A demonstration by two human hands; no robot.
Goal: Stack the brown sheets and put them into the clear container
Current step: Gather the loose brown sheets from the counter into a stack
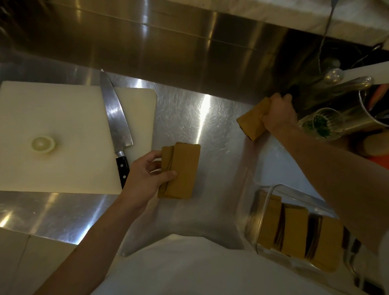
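- A white cutting board (53,138) lies toward the left edge of the steel desk (212,130); on it sits a pale round slice, perhaps onion (43,144), and a large knife (116,124) rests along the board's right part, its black handle toward the near edge.
- The left hand (145,175) is just right of the board, near the middle of the desk. Its grip is clamped on a small stack of brown sheets (183,169), thumb on top and fingers at the stack's left side; the stack lies flat on the desk, its sheets slightly fanned.
- The right hand (277,113) is farther back toward the rear edge, its grip closed around a second bundle of brown sheets (250,123), which tilts, its lower corner at or just above the desk; I cannot tell which.
- At the near right corner a clear container (256,217) holds more brown sheets (294,231), standing on edge in several rows side by side.
- At the right rear, a clear glass (320,123) holds something green, and beside it a metal canister (382,106) holds utensils.
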